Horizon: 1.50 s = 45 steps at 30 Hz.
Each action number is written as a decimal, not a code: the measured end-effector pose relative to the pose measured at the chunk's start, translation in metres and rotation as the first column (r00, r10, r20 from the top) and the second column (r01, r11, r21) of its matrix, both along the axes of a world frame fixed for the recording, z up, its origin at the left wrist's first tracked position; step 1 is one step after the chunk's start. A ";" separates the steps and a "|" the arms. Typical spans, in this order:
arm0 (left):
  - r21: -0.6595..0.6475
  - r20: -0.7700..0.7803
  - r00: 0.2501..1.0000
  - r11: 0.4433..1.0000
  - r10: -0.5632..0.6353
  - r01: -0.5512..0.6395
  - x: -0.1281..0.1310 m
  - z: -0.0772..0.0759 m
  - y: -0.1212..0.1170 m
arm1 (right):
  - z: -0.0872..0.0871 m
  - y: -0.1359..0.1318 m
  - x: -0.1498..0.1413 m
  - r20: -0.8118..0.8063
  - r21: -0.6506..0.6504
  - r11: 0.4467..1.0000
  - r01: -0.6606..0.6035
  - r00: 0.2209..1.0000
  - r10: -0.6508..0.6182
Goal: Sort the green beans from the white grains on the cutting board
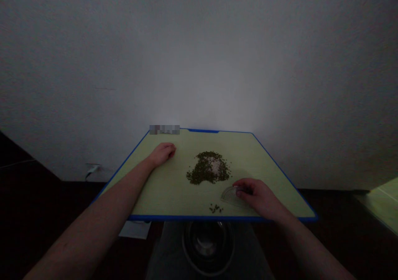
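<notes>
A: What does the right hand (259, 195) do?
B: It is grasping a half-round clear plastic piece (230, 197). The fingers curl over its edge and hide one part, so I cannot see exactly how it is held.

A: And the left hand (162, 154)?
B: It rests on the board with the fingers loosely curled. It is released, and I see nothing inside it.

A: Where are the beans?
B: The small green beans (209, 169) lie in one heap in the middle of the board, between the two hands and touching neither. A pale patch (214, 165) shows in the heap, but it is too dim to say what it is. A small group of beans (215, 208) lies apart, near the front edge, just beside the clear plastic piece.

A: What is the board like?
B: It is a pale green board (273, 189) with a blue rim.

A: Is there any container?
B: Yes, a round metal bowl (207, 247) sits below the front edge, partly hidden by the board. It is too dark to tell what is inside.

A: Anything else hard to see?
B: A blurred patch (164, 129) covers the far corner of the board.
</notes>
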State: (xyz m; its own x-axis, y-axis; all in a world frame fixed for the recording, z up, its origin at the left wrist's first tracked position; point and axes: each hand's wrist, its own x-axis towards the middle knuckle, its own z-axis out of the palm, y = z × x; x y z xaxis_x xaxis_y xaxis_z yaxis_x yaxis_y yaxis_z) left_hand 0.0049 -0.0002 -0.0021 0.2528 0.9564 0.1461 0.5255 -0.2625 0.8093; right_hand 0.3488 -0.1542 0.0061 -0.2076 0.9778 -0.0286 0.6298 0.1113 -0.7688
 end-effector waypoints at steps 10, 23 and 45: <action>-0.041 0.033 0.999 0.999 0.011 -0.009 0.003 0.003 -0.004 | -0.002 -0.011 -0.011 0.010 0.002 1.000 -0.026 1.000 0.026; -0.028 0.006 1.000 1.000 0.014 -0.014 0.005 0.009 -0.007 | 0.005 -0.019 -0.013 -0.042 -0.041 0.999 -0.028 0.999 0.026; -0.019 0.033 0.999 1.000 -0.012 0.013 0.002 0.005 -0.005 | 0.007 -0.003 -0.006 -0.033 0.015 1.000 0.009 0.999 -0.008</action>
